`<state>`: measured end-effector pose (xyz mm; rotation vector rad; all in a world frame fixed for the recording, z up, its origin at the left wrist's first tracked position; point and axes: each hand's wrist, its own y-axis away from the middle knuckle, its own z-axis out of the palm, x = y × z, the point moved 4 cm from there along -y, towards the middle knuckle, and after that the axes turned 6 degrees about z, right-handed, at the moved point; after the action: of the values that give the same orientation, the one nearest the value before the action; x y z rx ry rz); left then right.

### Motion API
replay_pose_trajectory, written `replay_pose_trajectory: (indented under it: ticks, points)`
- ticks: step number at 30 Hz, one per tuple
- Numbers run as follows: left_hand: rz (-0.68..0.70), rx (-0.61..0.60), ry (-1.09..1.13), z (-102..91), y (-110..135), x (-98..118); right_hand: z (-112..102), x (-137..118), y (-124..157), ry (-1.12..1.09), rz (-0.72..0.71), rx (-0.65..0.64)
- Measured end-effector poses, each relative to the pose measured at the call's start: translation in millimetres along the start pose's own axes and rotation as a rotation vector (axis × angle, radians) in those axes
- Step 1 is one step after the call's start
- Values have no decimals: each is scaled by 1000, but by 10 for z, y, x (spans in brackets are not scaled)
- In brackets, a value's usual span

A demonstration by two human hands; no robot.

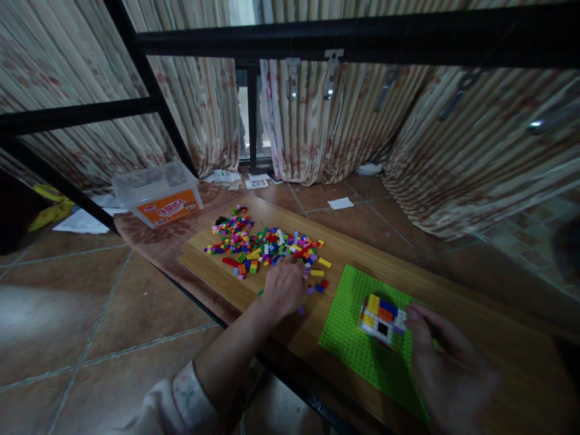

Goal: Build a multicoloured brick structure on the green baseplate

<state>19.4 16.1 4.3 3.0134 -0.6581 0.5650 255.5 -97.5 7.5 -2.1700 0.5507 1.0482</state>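
The left hand (285, 286) curls over loose bricks (272, 240), its hold hidden; the right hand (446, 356), grip narrow, hold unclear, could dislodge the brick model (382, 316) by pressing sideways.

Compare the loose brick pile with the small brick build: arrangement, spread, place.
The loose brick pile is scattered; the small brick build is joined into one block. The pile spreads much wider than the build. The pile lies on the wooden tabletop; the build is over the green baseplate. Both mix several colours.
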Motion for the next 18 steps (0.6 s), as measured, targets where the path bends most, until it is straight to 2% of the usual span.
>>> replay_pose_trajectory:
  ticks: [6, 10, 14, 18]
  points:
    - [-10, -22, 24, 13, -9, -2, -16, 9, -1, 8, 30, 24]
    - [32, 20, 51, -13, -23, -13, -22, 19, -7, 22, 57, 21]
    - [62, 34, 174, -20, -43, -44, -11, 23, -1, 5, 21, -7]
    - [70, 27, 192, -19, -53, -74, 18, 14, 11, -22, 5, -28]
